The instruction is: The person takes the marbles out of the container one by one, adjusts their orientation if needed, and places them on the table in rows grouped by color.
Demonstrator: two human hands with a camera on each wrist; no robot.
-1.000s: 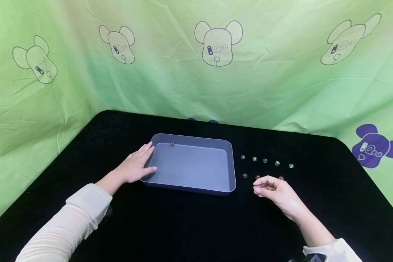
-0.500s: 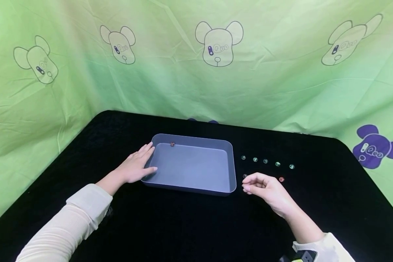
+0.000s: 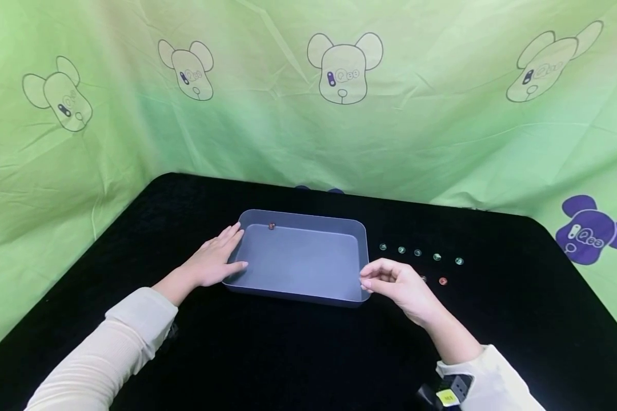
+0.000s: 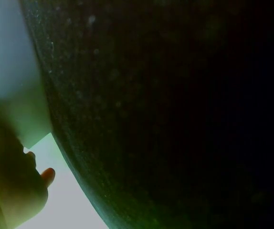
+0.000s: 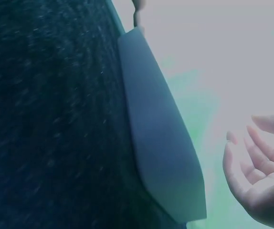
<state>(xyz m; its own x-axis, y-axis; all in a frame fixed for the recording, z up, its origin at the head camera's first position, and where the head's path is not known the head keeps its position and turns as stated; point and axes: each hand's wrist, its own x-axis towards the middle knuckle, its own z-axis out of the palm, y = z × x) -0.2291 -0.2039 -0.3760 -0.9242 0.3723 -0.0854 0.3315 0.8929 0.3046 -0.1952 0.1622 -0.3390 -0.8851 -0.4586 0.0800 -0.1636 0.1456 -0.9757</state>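
A grey-blue rectangular baking tray (image 3: 298,257) sits mid-table. My left hand (image 3: 211,258) lies flat over its left wall, fingers straight, thumb reaching inside. At the tray's near right corner, my right hand (image 3: 395,285) pinches thumb and fingers together, as if round a small marble; the marble itself is largely hidden. The right wrist view shows this hand (image 5: 261,167) with curled fingers beside the tray wall (image 5: 158,124). One reddish marble (image 3: 272,226) rests inside, near the tray's far left corner. A red marble (image 3: 443,281) lies just right of my right hand.
Several clear-green marbles (image 3: 417,252) form a row to the tray's right. Another reddish marble (image 3: 424,278) peeks out behind my right hand, which covers part of the nearer row. A black cloth (image 3: 298,354) covers the table, with a green printed curtain (image 3: 267,137) behind it.
From above the nearer marble row, my right hand has moved left to the tray's right wall, fingers still pinched. A reddish marble behind it shows again. My left hand stays put.
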